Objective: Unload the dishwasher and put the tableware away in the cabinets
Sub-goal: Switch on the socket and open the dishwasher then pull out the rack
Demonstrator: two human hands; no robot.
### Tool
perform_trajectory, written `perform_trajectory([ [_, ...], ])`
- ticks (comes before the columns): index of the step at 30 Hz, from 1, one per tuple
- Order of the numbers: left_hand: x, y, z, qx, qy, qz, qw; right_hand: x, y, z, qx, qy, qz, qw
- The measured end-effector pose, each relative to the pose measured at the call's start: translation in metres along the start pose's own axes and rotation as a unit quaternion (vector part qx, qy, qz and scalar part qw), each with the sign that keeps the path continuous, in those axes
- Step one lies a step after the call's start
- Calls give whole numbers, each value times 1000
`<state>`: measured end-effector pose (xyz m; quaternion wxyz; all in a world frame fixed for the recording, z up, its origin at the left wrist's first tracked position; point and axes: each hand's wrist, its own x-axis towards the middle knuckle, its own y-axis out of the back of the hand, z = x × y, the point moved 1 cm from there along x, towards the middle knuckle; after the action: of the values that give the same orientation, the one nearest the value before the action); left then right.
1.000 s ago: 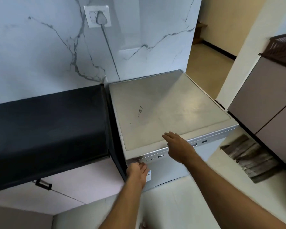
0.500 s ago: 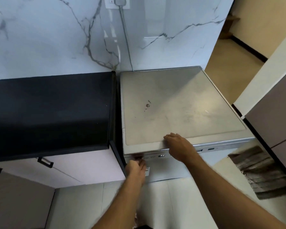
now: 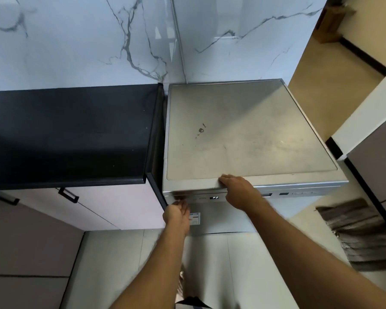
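A silver freestanding dishwasher stands against the marble wall, its door closed. A lit display shows on the control strip along the door's top. My left hand reaches up to the left end of that strip, and its blurred fingertips touch it. My right hand rests on the front edge of the dishwasher's top, fingers lying on the top surface. No tableware is visible.
A black countertop adjoins the dishwasher on the left, over pale cabinets with black handles. A grey striped mat lies on the tiled floor at right, beside another cabinet. A doorway opens at the back right.
The view has tilted down and shifted. My right hand slid back from the top onto its front edge. My left hand stays at the left end of the control strip.
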<state>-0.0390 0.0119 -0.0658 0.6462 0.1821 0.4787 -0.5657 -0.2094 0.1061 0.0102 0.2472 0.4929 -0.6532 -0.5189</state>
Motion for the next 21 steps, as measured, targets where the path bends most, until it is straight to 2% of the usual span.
perform_trajectory([
  [9, -1, -3, -16, -63, -24, 19, 998, 10, 9, 4, -12, -23, -13, 1000],
  [21, -1, -5, -16, -83, -28, 24, 996, 11, 8, 4, -30, -22, -12, 999],
])
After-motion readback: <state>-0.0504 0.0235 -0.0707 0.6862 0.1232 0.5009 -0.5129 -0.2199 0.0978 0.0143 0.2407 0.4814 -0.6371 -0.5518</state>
